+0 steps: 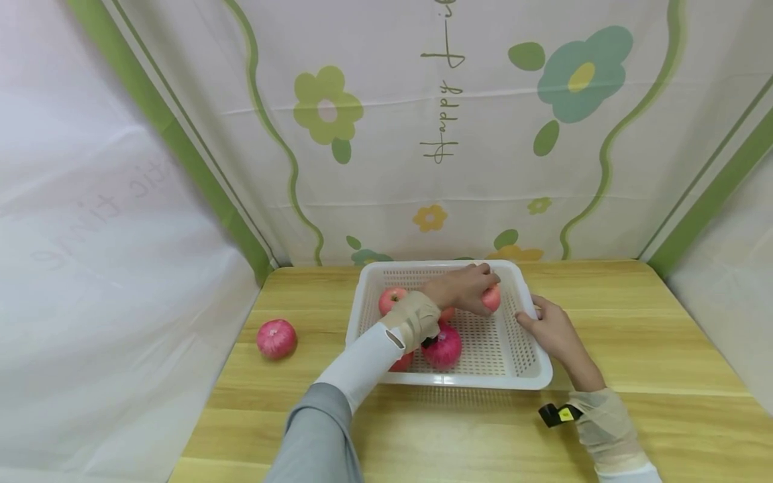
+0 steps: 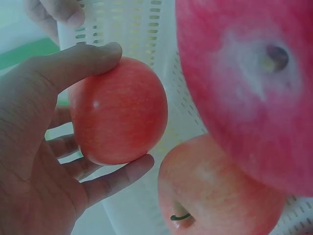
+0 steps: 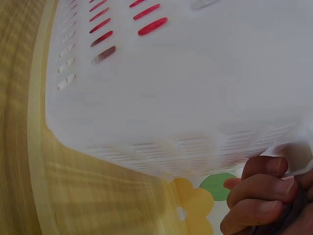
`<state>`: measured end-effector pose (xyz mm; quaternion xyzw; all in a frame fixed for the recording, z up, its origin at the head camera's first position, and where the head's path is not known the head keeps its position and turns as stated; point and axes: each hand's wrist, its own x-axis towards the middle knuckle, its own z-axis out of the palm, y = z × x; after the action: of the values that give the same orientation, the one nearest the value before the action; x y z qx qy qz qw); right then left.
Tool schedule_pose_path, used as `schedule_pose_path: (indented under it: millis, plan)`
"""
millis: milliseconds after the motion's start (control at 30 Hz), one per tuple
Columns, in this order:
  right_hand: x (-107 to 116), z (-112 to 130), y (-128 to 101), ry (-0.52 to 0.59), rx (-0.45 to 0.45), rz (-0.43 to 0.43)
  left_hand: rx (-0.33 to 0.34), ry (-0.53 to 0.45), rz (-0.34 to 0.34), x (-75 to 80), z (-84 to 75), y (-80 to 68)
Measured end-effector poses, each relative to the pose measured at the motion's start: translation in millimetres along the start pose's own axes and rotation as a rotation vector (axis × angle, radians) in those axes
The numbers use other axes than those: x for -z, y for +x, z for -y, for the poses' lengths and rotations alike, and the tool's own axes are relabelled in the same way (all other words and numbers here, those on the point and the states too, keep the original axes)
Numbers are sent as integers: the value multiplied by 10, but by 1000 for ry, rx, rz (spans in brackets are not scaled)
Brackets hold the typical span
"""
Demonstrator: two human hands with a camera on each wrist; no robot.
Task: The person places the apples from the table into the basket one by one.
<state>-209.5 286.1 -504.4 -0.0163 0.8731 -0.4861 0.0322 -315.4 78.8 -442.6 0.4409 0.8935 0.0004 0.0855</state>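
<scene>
A white slotted basket (image 1: 539, 376) stands in the middle of a wooden table. My left hand (image 1: 483, 287) reaches into it and grips a pink-red apple (image 1: 492, 298) near the far right corner. In the left wrist view the thumb and fingers of the left hand (image 2: 128, 105) wrap that apple (image 2: 117, 117) close to the basket wall (image 2: 132, 29). My right hand (image 1: 546, 323) holds the basket's right rim. Its fingers (image 3: 259, 196) curl at the edge of the basket (image 3: 195, 88).
Inside the basket lie a pale red apple (image 1: 391, 299), a dark pink round fruit (image 1: 443, 347) and another apple (image 1: 401, 363) partly under my left sleeve. One more pink fruit (image 1: 276, 338) sits on the table (image 1: 634, 349) left of the basket. Patterned cloth walls enclose the table.
</scene>
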Motion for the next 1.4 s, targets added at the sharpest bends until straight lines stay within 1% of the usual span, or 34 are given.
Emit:
schedule_pose_path:
  millis: [200,367,633,867,1200,1400]
  plan:
    - [0,-7,0,0,8,-8,-17,63,3,-18,-32,40]
    - [-7,8,0,-5,8,-13,-19,80,13,-39,-48,69]
    - [-10,20,7,-3,2,-18,-6,70,25,-85,-46,103]
    - [-11,13,3,0,-4,-11,-16,44,45,-132,-54,127]
    - [8,32,-5,-10,-12,-1,-1,43,54,-169,-54,119]
    - [2,35,-11,-5,-14,2,7,44,74,-174,-56,109]
